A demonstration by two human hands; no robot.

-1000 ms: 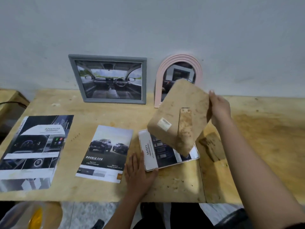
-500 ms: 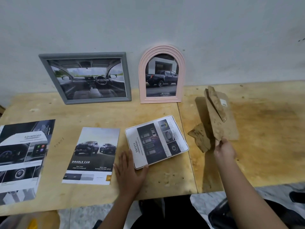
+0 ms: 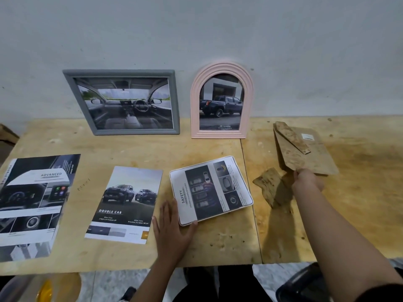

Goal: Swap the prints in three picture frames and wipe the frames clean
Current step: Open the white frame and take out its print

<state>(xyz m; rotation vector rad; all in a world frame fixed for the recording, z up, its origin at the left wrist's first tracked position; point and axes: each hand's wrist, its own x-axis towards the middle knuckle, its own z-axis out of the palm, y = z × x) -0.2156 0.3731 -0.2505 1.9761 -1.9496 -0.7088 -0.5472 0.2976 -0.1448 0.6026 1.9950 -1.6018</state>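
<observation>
Step, we judge: print swap in white frame (image 3: 210,189), lying mid-counter (image 3: 218,243) | right grip (image 3: 307,180) pinches backing board (image 3: 305,153), far right | left grip (image 3: 172,229) flat, fingers straight, touching frame's near-left corner | next: park board, lift print out

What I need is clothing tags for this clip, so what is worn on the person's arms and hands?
Nothing shows on the left hand or right hand: no gloves, rings or watch. Both forearms are bare, without sleeves. A dark edge at the right arm's upper end may be a short sleeve.
</observation>
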